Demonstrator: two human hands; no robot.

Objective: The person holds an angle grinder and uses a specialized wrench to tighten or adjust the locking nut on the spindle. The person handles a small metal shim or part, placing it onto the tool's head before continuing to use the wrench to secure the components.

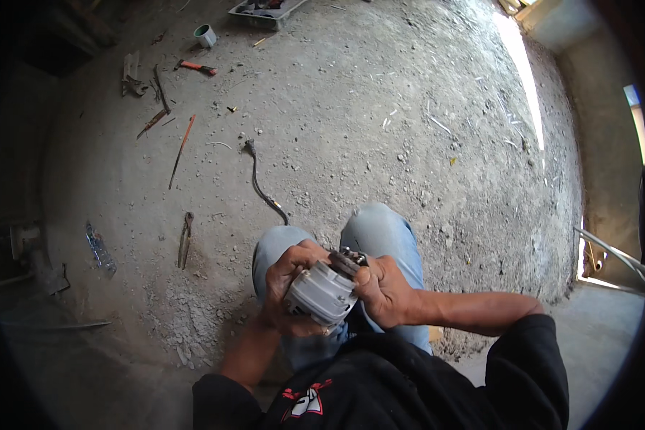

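Over my lap, between my jeans-clad knees, I hold a power tool with a ribbed silver-grey metal housing point(322, 295), which looks like an angle grinder. My left hand point(292, 269) wraps round the housing from the left side. Opposite it, my right hand point(387, 290) closes on the dark part point(345, 264) at the tool's far end, thumb pressed near the top. Fingers of both hands partly hide the tool. A black cord point(258, 183) with a plug lies on the ground ahead of my knees; where its near end leads is hidden.
Pincers point(185, 240), a thin orange-ended rod point(182, 152), an orange-handled hammer point(196, 67) and rusty metal pieces point(158, 107) lie on the dusty ground to the left. Farther off stand a mug point(206, 36) and a tray point(269, 19). A clear plastic bottle point(100, 251) lies far left.
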